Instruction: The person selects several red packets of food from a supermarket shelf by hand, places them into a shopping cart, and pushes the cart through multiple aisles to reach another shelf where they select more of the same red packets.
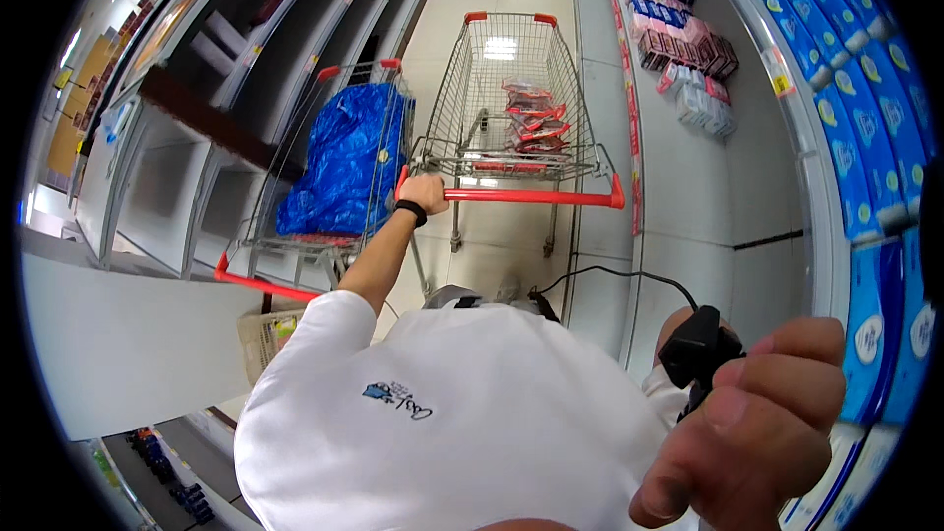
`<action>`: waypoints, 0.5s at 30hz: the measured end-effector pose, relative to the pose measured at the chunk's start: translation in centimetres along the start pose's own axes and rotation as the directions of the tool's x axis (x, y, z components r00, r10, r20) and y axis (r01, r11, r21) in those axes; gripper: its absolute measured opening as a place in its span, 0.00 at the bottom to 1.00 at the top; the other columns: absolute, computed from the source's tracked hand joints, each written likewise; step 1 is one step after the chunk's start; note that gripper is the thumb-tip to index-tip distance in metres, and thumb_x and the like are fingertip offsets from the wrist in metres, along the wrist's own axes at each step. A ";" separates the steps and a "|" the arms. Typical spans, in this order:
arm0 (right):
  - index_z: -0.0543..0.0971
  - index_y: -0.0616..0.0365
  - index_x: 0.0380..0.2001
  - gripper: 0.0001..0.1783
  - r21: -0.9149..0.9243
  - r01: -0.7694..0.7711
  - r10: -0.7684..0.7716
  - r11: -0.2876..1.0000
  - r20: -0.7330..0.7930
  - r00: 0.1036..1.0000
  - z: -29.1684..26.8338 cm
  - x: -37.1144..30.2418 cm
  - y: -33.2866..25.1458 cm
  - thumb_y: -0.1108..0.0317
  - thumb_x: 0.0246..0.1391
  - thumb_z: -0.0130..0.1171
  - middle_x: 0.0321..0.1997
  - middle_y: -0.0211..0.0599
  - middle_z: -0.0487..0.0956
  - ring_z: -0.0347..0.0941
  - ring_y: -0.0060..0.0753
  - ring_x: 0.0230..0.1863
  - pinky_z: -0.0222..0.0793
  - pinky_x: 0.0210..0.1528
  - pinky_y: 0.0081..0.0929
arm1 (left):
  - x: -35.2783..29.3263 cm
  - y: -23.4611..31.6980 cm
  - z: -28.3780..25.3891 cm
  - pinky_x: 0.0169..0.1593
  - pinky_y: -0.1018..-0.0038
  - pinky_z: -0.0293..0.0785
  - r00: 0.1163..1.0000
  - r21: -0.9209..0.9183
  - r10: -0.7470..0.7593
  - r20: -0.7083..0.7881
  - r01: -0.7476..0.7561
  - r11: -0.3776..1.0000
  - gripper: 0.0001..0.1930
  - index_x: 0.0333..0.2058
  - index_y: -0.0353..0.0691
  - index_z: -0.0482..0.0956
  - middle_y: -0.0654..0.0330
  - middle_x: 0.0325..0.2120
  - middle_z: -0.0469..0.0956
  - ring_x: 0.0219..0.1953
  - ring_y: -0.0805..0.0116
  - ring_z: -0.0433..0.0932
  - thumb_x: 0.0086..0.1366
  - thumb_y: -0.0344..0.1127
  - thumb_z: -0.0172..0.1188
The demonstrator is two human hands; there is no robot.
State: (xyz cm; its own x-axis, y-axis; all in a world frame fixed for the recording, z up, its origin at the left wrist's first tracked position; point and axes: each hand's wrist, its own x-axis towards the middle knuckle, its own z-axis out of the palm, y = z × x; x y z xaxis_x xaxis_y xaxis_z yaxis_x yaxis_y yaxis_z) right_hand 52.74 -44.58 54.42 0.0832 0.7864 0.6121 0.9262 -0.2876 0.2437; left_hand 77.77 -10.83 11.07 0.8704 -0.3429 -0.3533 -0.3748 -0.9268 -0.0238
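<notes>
Head view: left hand (423, 194) gripping red plastic handle (526, 197) of silver wire shopping cart (454, 88), red-and-brown plastic packets (536, 126) inside, ahead-right of that hand, crinkled blue plastic bundle (339, 157) left of it; right hand (762, 413) raised, curled, cannot tell if holding anything.

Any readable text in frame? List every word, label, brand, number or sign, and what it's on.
Wording not quoted; locations and legibility only.
White shirt: dark slanted lettering beside a small blue motif; stylised, hard to read.
Blue packages, right side: pale logos, too small and warped.
Orange-and-white shelf tag: too small.
Red shelf-edge strip: too small.
Packets in the cart: too blurred.
</notes>
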 end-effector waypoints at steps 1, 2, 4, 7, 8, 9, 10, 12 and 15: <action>0.48 0.30 0.65 0.40 0.026 -0.020 0.020 0.999 -0.027 0.999 0.3 -0.6 1.2 0.69 0.56 0.55 0.39 0.44 0.72 0.67 0.37 0.29 0.63 0.24 0.32 | 0.0 0.5 -1.1 0.40 0.59 0.80 1.000 -0.006 -0.022 0.011 0.022 1.000 0.12 0.28 0.41 0.84 0.46 0.31 0.83 0.35 0.51 0.83 0.49 0.40 0.56; 0.50 0.30 0.64 0.39 0.040 -0.034 0.036 0.999 -0.055 0.998 0.5 -1.1 2.4 0.70 0.55 0.56 0.39 0.44 0.71 0.67 0.38 0.28 0.62 0.23 0.32 | 1.4 0.3 -1.2 0.40 0.59 0.80 0.999 -0.012 -0.041 0.006 0.041 0.999 0.12 0.27 0.41 0.84 0.46 0.31 0.83 0.34 0.50 0.83 0.48 0.40 0.56; 0.52 0.30 0.61 0.37 0.086 -0.145 0.147 0.986 -0.021 0.989 0.7 -1.5 4.6 0.70 0.54 0.57 0.38 0.44 0.72 0.67 0.39 0.27 0.61 0.22 0.31 | 3.8 0.2 -2.1 0.39 0.59 0.80 0.998 -0.047 -0.063 -0.019 0.062 0.997 0.11 0.26 0.41 0.84 0.46 0.29 0.82 0.33 0.50 0.83 0.48 0.39 0.56; 0.53 0.28 0.60 0.37 0.117 -0.277 0.284 0.954 -0.051 0.957 2.9 -0.7 8.1 0.70 0.53 0.59 0.36 0.44 0.72 0.66 0.39 0.26 0.59 0.21 0.31 | 6.7 0.3 -3.2 0.41 0.58 0.79 1.000 -0.044 -0.029 0.007 0.029 0.999 0.13 0.27 0.40 0.84 0.46 0.29 0.82 0.35 0.49 0.83 0.49 0.40 0.56; 0.53 0.27 0.60 0.38 0.117 -0.289 0.301 0.950 -0.106 0.948 3.7 -1.1 9.5 0.70 0.53 0.59 0.36 0.45 0.72 0.66 0.39 0.25 0.59 0.20 0.31 | 7.7 0.3 -3.9 0.41 0.58 0.79 0.999 -0.034 -0.031 0.018 0.031 0.999 0.13 0.28 0.41 0.84 0.47 0.29 0.83 0.35 0.50 0.83 0.50 0.40 0.56; 0.52 0.26 0.61 0.39 0.122 -0.302 0.319 0.945 -0.159 0.934 4.5 -1.6 11.0 0.70 0.53 0.60 0.35 0.45 0.72 0.65 0.39 0.24 0.59 0.20 0.31 | 9.2 0.0 -4.0 0.41 0.58 0.79 0.999 -0.031 -0.029 0.016 0.030 0.999 0.13 0.28 0.41 0.84 0.47 0.29 0.83 0.35 0.50 0.83 0.50 0.40 0.56; 0.52 0.24 0.62 0.41 0.117 -0.178 0.198 0.977 -0.186 0.962 5.1 -2.6 12.9 0.70 0.52 0.60 0.34 0.45 0.72 0.65 0.39 0.24 0.58 0.20 0.31 | 10.5 0.0 -3.9 0.41 0.58 0.79 1.000 -0.047 -0.030 -0.005 0.030 0.998 0.13 0.30 0.41 0.84 0.48 0.30 0.83 0.35 0.51 0.83 0.50 0.40 0.56; 0.51 0.22 0.62 0.42 0.107 -0.061 0.082 0.992 -0.206 0.975 6.5 -3.4 15.3 0.70 0.52 0.61 0.33 0.45 0.72 0.65 0.39 0.23 0.58 0.19 0.32 | 13.6 0.1 -4.1 0.40 0.59 0.78 1.000 -0.062 -0.023 -0.009 0.023 0.998 0.13 0.32 0.44 0.83 0.49 0.31 0.83 0.35 0.51 0.83 0.49 0.40 0.57; 0.50 0.19 0.63 0.45 0.145 -0.217 0.255 0.965 -0.348 0.902 9.9 -3.4 20.2 0.71 0.51 0.61 0.33 0.46 0.73 0.66 0.39 0.24 0.58 0.19 0.33 | 17.2 -0.6 -4.7 0.40 0.58 0.79 0.997 -0.066 -0.042 -0.068 0.037 0.997 0.12 0.29 0.42 0.83 0.47 0.30 0.82 0.34 0.49 0.82 0.49 0.41 0.57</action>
State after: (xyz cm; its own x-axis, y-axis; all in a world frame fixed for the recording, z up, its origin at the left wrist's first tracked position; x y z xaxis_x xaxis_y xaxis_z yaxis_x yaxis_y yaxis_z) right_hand 74.77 -47.63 49.82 0.1831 0.4455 0.8764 0.9294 -0.3691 -0.0065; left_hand 94.49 -16.93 9.43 0.9050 -0.3134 -0.2876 -0.3201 -0.9471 0.0248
